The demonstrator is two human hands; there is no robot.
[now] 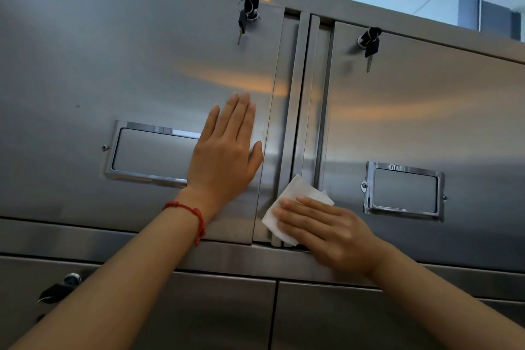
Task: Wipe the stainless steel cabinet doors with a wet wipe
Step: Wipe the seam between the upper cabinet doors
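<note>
A person is reaching up with both arms to a shiny metal cabinet that is filling most of the frame. The left hand (224,148) is lying flat on the left door (85,65) near the middle of the frame, with its fingers straight and close together, and it is holding nothing. It is covering the right end of a shiny label frame (147,150) on that door. A red bracelet (190,216) is sitting around the left wrist. The right hand (326,233) is lower down, right of the middle, and it is pressing a white wipe (289,202) against the metal with its fingers laid flat on top of it. The wipe is folded and is sitting over the gap (306,94) between the two doors, close to their bottom edge, touching the strips there. The right door (440,108) is at the right of the frame and is carrying its own smaller label frame (403,190), just beside the right hand. A black key (247,14) is hanging from the lock at the top of the left door, and another key (370,42) is hanging at the top of the right door. More doors are showing along the bottom of the frame, and one more lock (71,278) is peeking out at the lower left.
</note>
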